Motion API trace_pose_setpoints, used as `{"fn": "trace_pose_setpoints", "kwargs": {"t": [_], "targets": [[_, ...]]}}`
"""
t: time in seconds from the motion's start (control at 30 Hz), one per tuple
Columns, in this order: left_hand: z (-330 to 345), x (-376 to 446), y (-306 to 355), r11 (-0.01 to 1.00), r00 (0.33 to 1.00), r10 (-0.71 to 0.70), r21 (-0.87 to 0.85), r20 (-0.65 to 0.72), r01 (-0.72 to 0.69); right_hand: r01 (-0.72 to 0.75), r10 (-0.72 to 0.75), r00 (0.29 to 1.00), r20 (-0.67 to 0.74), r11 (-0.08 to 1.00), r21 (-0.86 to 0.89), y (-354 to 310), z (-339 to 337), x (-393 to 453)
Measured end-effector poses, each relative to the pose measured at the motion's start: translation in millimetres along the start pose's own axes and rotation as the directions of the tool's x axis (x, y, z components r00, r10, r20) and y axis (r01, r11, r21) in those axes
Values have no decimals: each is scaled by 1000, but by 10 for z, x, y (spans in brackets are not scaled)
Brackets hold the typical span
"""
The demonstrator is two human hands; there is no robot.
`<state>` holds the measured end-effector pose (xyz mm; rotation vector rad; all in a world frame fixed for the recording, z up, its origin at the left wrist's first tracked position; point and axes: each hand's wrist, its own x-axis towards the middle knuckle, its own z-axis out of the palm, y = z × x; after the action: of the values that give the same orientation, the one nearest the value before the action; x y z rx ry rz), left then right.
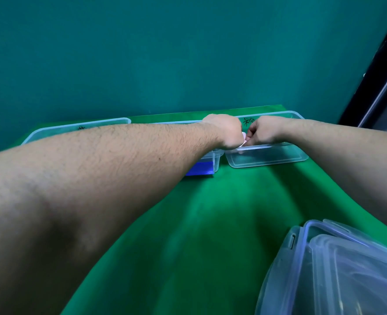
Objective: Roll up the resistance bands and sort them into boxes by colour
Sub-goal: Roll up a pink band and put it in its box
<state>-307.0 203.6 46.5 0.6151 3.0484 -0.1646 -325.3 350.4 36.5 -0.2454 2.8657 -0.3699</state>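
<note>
Left of frame, I saw the first box [78,127], contents hidden by the arm. Centre box [210,159] already held blue bands [201,169]. Left hand [224,130] and right hand [264,130], fingers clenched, both gripped a pink band [244,138] over the right box [267,158]. Drop pending; remaining bands unseen.

Both hands meet over right box [267,159]: left hand [224,130] and right hand [264,130] pinch pink band [244,139] between them. Blue band [200,169] in middle box [216,159]. Green cloth [199,223] underneath.
</note>
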Motion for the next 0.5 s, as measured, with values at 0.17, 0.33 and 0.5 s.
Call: {"fn": "trace_pose_setpoints", "kwargs": {"t": [0.17, 0.33, 0.5], "targets": [[-43, -27, 14, 1000, 1000, 11, 5, -2, -11, -11, 11, 1000, 12, 1000, 7, -3, -15, -32], [-64, -15, 16, 998, 998, 36, 46, -43, -34, -12, 12, 1000, -8, 1000, 24, 25, -41, -91], [-144, -65, 24, 998, 994, 53, 43, -96, -49, -26, 33, 996, -87, 996, 81, 21, -118, -197]]}}
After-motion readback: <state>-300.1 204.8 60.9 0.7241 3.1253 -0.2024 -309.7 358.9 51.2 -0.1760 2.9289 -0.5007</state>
